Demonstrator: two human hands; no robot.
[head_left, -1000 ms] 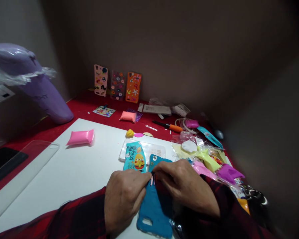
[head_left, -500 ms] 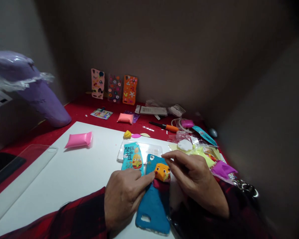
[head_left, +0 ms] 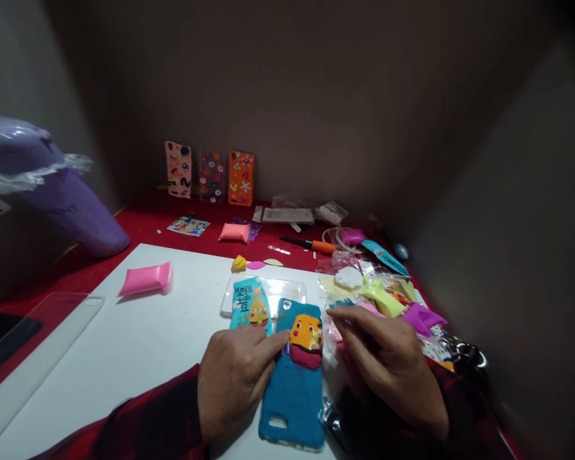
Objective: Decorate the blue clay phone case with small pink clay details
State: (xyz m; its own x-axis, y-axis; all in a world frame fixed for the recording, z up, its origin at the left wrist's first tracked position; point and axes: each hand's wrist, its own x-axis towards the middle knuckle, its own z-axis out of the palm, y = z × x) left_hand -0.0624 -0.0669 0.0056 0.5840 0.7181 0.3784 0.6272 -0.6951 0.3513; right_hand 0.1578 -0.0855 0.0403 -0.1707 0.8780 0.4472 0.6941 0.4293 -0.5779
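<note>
A blue clay-covered phone case (head_left: pixel 291 396) lies on the white board, decorated with an orange clay potato figure (head_left: pixel 306 333) that has eyes, red cheeks and a dark red lower part. My left hand (head_left: pixel 239 377) is closed at the case's left edge, its index fingertip touching beside the figure. To the right of the case, my right hand (head_left: pixel 388 364) hovers with thumb and forefinger pinched together; whatever they hold, if anything, is too small to see. Partly under my left hand is a turquoise packet (head_left: pixel 250 303) with a similar printed potato, overlapping a clear case (head_left: pixel 280 289).
Clay packs and wrappers (head_left: pixel 383 294) crowd the right side. A yellow clay lump (head_left: pixel 239 262), a pink clay pack (head_left: pixel 146 280) and an orange-handled tool (head_left: pixel 311 245) lie farther back. Three decorated cases (head_left: pixel 241 179) lean on the wall. A purple wrapped bundle (head_left: pixel 76 198) stands left.
My right hand has moved slightly right and down, away from the figure, uncovering its right side and dark red part. The left hand stays at the case. The view has shifted slightly.
</note>
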